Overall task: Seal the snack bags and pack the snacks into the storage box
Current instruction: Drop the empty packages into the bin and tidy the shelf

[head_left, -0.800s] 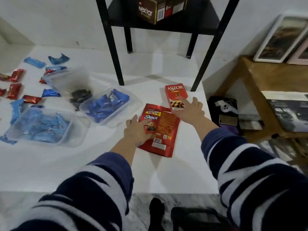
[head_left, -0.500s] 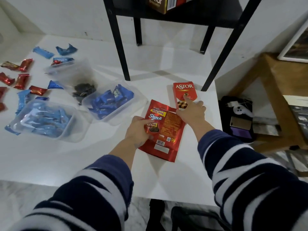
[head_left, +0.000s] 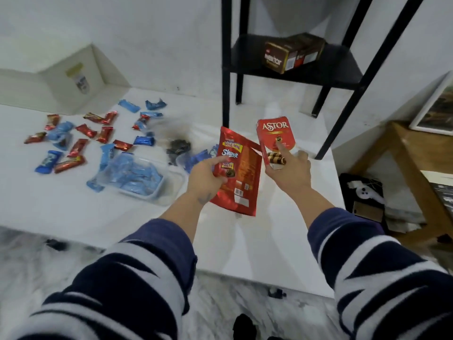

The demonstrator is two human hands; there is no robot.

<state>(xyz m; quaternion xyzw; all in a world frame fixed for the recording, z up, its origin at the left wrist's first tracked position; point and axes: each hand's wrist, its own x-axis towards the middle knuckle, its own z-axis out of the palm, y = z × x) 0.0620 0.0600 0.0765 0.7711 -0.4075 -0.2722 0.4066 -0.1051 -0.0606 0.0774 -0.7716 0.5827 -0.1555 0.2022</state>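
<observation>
Left hand (head_left: pixel 208 176) holds the red Beng-Beng bag (head_left: pixel 239 168) up mid-frame, right hand (head_left: pixel 289 168) holds the Astor box (head_left: pixel 275 136) beside it, so packing looks underway, and next both need the clear storage box (head_left: pixel 147 179) at left.

The left hand (head_left: pixel 204 176) is covering the lower left edge of the red snack bag (head_left: pixel 239 173), and that bag is hiding part of the container of blue packets behind it (head_left: pixel 198 158). Motion is smearing the clear bag (head_left: pixel 176 143); its dark contents are staying unreadable. The picture frame (head_left: pixel 436 106) is running off the right edge.
</observation>
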